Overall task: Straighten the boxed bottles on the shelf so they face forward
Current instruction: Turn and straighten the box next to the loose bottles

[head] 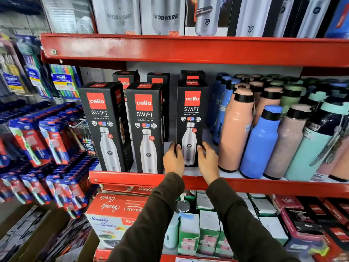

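Note:
Three black Cello Swift bottle boxes stand in the front row of the red shelf (128,178). The left box (105,127) is turned a little, showing its right side. The middle box (146,129) faces forward. The right box (191,118) sits slightly further back and faces forward. My left hand (173,160) grips its lower left edge and my right hand (207,161) grips its lower right edge. More black boxes (157,79) stand behind, mostly hidden.
Loose bottles in peach (236,133), blue (260,142) and mint crowd the shelf right of the boxes. Toothbrush packs (52,140) hang at the left. A red upper shelf (188,50) carries steel-bottle boxes. Cartons (113,214) fill the shelf below.

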A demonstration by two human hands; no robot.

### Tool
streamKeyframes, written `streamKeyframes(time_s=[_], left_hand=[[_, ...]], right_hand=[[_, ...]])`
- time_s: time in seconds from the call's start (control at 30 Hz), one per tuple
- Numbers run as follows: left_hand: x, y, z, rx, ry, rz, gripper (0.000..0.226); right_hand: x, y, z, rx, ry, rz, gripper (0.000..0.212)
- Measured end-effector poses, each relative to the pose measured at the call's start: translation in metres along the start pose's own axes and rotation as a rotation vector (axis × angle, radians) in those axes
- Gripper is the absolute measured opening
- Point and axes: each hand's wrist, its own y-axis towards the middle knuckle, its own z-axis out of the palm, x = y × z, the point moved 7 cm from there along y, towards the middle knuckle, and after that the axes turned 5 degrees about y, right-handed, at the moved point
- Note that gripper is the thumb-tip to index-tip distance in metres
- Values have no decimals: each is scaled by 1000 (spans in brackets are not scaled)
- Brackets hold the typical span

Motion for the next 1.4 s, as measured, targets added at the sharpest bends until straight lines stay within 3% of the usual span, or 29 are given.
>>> streamKeyframes(time_s=[0.27, 1.4], left_hand=[[2, -18, -4, 5, -35, 38, 36], [-5, -54, -21, -18, 28, 62, 37]], right_hand=[[1, -24, -14, -56, 15, -35, 35], [14, -58, -29, -2, -19, -26, 35]])
